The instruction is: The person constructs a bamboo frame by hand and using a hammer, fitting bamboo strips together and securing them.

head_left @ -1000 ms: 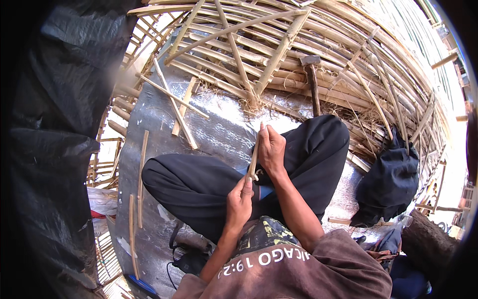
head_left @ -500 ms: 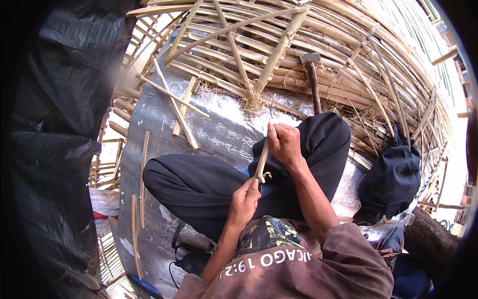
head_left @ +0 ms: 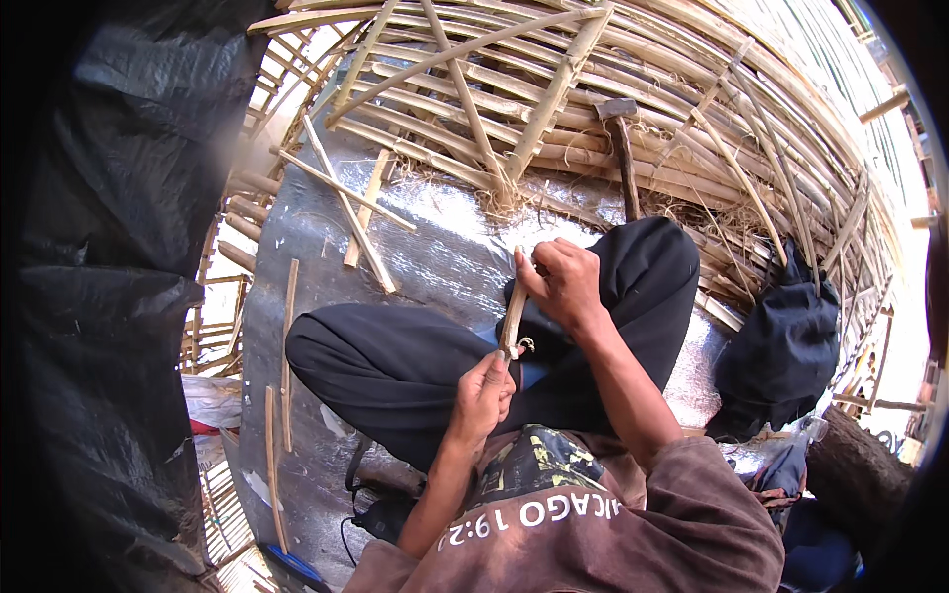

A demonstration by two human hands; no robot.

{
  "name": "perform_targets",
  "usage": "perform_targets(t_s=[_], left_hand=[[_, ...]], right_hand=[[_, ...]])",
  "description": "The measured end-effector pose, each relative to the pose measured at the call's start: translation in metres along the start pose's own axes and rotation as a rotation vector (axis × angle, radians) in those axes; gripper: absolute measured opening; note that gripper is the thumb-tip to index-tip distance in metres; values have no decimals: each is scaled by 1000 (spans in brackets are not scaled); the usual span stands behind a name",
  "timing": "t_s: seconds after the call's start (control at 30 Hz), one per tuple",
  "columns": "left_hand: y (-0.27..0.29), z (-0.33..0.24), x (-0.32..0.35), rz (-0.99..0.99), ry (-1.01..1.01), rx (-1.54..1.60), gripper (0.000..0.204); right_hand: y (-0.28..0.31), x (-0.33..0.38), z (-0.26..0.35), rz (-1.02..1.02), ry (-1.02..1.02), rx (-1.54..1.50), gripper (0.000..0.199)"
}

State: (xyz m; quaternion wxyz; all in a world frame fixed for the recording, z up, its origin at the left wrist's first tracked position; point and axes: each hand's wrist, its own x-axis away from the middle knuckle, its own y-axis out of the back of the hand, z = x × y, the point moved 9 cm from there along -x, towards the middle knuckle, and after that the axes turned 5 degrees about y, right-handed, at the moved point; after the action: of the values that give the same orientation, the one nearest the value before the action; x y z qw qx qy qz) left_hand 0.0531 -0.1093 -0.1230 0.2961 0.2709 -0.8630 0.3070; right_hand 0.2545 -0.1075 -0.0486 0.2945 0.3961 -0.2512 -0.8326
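Both hands are on one short bamboo stick [head_left: 513, 314], held over the lap of someone sitting cross-legged in black trousers [head_left: 395, 366]. The right hand [head_left: 565, 284] is curled tight around the stick's upper end, fingers wrapped over it. The left hand [head_left: 483, 395] is closed at the lower end, and there's something small gripped in there, maybe a blade, but the fingers cover it so I can't tell what it is. The stick runs nearly upright between the two, tilted a bit. Underneath is a silver sheet [head_left: 445, 247] with loose bamboo strips [head_left: 348, 203] on it, over a bamboo lattice floor [head_left: 593, 89]. A hammer [head_left: 623, 148] lies on the lattice beyond the knee, and a dark bag [head_left: 786, 346] sits off to the right. The left edge is just dark plastic, hard to make out
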Motion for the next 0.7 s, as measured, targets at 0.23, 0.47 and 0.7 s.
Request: perform_targets(t_s=[0.23,0.47,0.7], left_hand=[[-4,5,-3,68,58,50,45],[-1,5,-5,76,45,32,45],[5,5,-10,42,47,54,45]], right_hand=[[-5,-4,-4,94,145,-29,30],[-15,6,-12,19,50,-28,29],[-26,7,-11,50,37,-4,32]])
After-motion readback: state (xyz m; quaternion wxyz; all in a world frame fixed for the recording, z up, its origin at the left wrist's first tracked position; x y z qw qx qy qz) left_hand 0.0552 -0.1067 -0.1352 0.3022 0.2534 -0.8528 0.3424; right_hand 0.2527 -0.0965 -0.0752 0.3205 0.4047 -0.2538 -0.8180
